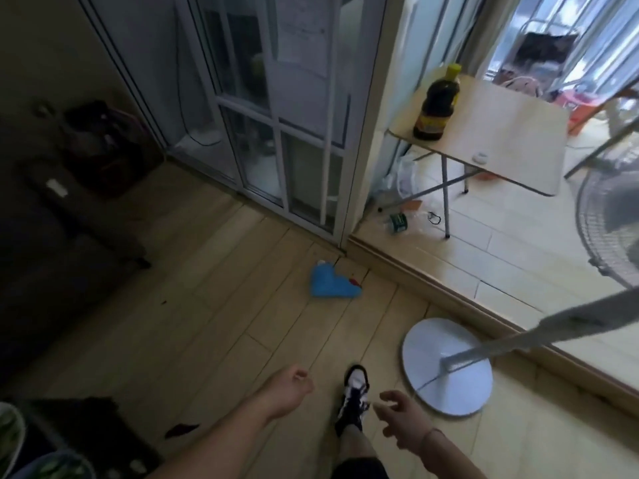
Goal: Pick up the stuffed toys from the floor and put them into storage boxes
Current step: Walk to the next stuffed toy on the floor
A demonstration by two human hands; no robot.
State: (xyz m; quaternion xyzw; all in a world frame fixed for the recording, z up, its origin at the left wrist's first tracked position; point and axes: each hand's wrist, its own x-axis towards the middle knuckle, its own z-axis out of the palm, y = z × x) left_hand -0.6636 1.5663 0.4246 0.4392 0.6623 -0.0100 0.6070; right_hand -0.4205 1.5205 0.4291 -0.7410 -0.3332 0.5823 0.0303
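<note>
While both your hands hang empty, the left hand (288,385) loosely curled and the right hand (397,418) spread, the blue plush stuffed toy (330,283) lies on the wooden floor (214,305) well ahead, nearer your left.

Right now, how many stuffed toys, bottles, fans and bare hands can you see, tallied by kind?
Blue stuffed toy on the wooden floor: 1
Dark bottle with yellow cap on the folding table: 1
White standing fan: 1
Bare hands, left hand and right hand, both empty: 2
Total: 5

Blue stuffed toy (332,283) on wooden floor (221,305)
</note>
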